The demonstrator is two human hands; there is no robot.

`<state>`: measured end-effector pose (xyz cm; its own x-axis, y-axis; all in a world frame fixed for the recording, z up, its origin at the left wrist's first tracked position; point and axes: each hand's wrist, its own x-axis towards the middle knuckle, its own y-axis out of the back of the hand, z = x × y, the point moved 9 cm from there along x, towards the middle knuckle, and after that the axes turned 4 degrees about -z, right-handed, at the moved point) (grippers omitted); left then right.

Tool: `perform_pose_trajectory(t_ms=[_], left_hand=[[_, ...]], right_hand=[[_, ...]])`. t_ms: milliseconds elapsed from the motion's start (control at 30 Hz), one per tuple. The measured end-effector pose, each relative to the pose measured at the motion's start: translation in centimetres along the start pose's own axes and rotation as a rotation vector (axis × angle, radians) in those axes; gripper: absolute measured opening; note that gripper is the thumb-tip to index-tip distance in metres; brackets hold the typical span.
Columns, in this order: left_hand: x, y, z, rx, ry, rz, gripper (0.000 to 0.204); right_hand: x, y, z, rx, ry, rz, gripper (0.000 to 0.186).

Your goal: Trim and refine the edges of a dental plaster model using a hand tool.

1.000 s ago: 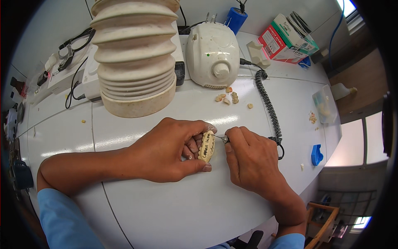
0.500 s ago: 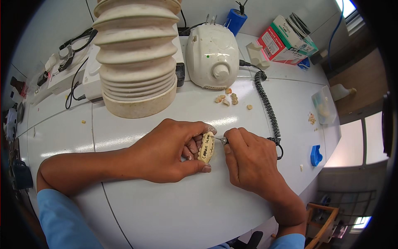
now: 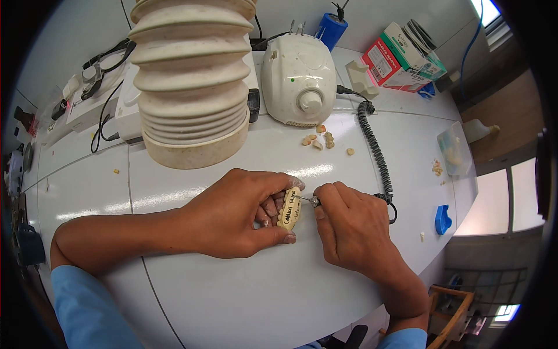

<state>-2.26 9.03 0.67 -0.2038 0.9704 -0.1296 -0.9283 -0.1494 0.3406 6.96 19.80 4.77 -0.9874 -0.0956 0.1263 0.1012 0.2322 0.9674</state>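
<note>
My left hand (image 3: 235,215) grips a small cream dental model (image 3: 288,212) with a scalloped edge and dark handwriting on its flat face. The thumb lies along the near end and the index finger along the far end, with whitish dust on the fingertips. In my right hand (image 3: 351,221) is a rotary handpiece (image 3: 315,200), mostly hidden by the fingers. Its thin bur points left and meets or nearly meets the model's right side. A coiled black cord (image 3: 375,145) runs from the handpiece to a white control box (image 3: 299,78) with a round knob.
A ribbed suction hose (image 3: 195,87) hangs left of the control box. Several tooth-coloured pieces (image 3: 329,139) lie in front of the box. To the right are a blue tray (image 3: 443,220), a clear plastic container (image 3: 455,148) and stacked cardboard boxes (image 3: 401,58).
The bur tip has shifted slightly down along the model's right side, and the model is turned a little. Both hands keep their hold.
</note>
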Motion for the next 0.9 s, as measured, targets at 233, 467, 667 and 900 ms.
perform_pose_trajectory(t_ms=[233, 467, 667, 900], left_hand=[[-0.03, -0.01, 0.14, 0.025, -0.035, 0.013, 0.071], [-0.02, 0.04, 0.29, 0.014, -0.046, 0.012, 0.07], [-0.04, 0.06, 0.26, 0.015, -0.037, 0.008, 0.069], [-0.05, -0.02, 0.1, 0.004, -0.023, 0.0, 0.069]], right_hand=[[-0.03, 0.06, 0.04, 0.006, -0.006, -0.011, 0.013], [-0.04, -0.05, 0.03, 0.004, -0.001, -0.031, 0.013], [-0.02, -0.07, -0.01, 0.006, 0.005, -0.038, 0.013], [0.01, 0.12, 0.09, 0.022, 0.001, -0.034, 0.013]])
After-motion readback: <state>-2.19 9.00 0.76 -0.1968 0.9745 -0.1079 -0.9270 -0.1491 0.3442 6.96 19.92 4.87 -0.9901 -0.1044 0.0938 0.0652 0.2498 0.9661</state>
